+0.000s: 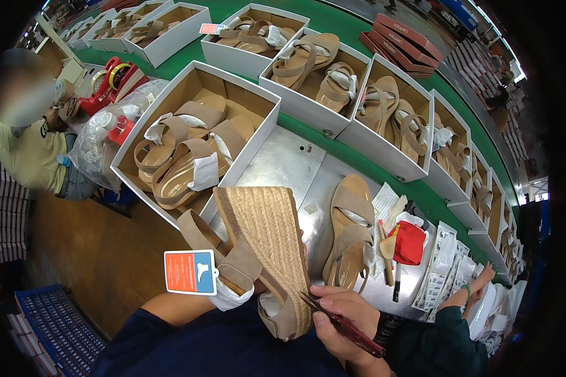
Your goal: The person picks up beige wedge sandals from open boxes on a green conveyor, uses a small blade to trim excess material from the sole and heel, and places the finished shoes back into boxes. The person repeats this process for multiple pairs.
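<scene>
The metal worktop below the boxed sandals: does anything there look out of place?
One tan strappy sandal lies loose on the metal worktop, outside any white box, beside scattered sticker sheets and a red cloth.

Both forearms enter from the lower edge in dark blue sleeves. The left hand (258, 286) is mostly hidden, its fingers wrapped from behind, the wrist bare. The right hand (339, 320) sits low and centre, fingers curled shut, thumb pressed on top, knuckles toward the camera.
</scene>
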The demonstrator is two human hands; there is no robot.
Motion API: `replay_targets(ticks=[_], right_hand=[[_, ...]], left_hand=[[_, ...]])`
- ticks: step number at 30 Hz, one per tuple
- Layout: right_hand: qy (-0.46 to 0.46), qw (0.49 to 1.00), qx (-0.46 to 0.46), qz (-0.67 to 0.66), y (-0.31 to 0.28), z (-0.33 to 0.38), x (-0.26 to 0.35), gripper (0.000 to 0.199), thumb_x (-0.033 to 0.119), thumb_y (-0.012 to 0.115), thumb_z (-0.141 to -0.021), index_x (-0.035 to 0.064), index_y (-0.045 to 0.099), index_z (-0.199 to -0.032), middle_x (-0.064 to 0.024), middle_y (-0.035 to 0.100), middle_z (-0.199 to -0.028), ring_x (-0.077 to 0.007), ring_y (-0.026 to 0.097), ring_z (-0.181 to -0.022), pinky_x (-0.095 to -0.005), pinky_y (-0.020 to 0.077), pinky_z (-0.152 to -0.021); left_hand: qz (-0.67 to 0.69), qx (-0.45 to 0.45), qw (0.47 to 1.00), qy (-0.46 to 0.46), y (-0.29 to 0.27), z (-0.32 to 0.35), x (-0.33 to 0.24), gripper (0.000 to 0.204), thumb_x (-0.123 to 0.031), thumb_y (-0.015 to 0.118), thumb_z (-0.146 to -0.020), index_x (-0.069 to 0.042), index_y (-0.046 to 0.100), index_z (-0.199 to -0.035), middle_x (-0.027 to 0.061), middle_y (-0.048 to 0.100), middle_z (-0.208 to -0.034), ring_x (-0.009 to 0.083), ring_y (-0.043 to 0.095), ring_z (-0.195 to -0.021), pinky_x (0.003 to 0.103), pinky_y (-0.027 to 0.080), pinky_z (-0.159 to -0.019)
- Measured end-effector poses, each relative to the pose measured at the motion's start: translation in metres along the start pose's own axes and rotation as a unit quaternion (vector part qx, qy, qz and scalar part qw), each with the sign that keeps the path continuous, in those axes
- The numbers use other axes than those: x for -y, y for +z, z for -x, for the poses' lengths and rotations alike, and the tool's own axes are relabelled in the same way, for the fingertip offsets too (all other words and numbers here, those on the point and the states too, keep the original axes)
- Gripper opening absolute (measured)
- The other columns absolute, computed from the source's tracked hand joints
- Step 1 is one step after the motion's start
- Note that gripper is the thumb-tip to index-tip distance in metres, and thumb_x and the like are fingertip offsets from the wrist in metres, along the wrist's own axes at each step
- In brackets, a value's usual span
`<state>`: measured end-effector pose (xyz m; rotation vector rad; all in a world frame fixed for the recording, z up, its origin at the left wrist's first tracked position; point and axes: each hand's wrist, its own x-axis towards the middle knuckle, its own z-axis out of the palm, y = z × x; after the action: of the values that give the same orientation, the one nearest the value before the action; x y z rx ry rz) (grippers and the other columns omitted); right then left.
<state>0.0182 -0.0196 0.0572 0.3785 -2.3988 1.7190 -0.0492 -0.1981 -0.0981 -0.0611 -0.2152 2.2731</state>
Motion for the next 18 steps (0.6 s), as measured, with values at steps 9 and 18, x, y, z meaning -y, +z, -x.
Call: replay_targets(ticks=[9,18], right_hand=[[-0.048,0.997,0.035,0.041,-0.001,-0.009,0.002,0.028,-0.005,0.078,-0.074,-0.002,0.064,-0.099,-0.0173,0.07,-0.092,-0.0327,0.073,-0.09,-0.0359,0.0614,-0.075],[-0.065,0.989,0.064,0.114,0.004,-0.009,0.008,0.028,-0.005,0.077,-0.074,-0.0018,0.063,-0.098,-0.0182,0.069,-0.088,-0.0333,0.073,-0.09,-0.0388,0.0605,-0.078]], left_hand=[[0.009,-0.009,1.0,-0.013,0.023,-0.001,-0.006,0.061,-0.054,0.047,-0.098,-0.005,0.052,-0.133,0.0185,0.058,-0.124,0.0379,0.057,-0.113,0.057,0.044,-0.098],[-0.016,-0.047,0.999,-0.009,0.012,0.001,-0.005,0.06,-0.054,0.045,-0.097,-0.011,0.052,-0.137,0.0186,0.056,-0.111,0.0404,0.055,-0.106,0.056,0.046,-0.093]])
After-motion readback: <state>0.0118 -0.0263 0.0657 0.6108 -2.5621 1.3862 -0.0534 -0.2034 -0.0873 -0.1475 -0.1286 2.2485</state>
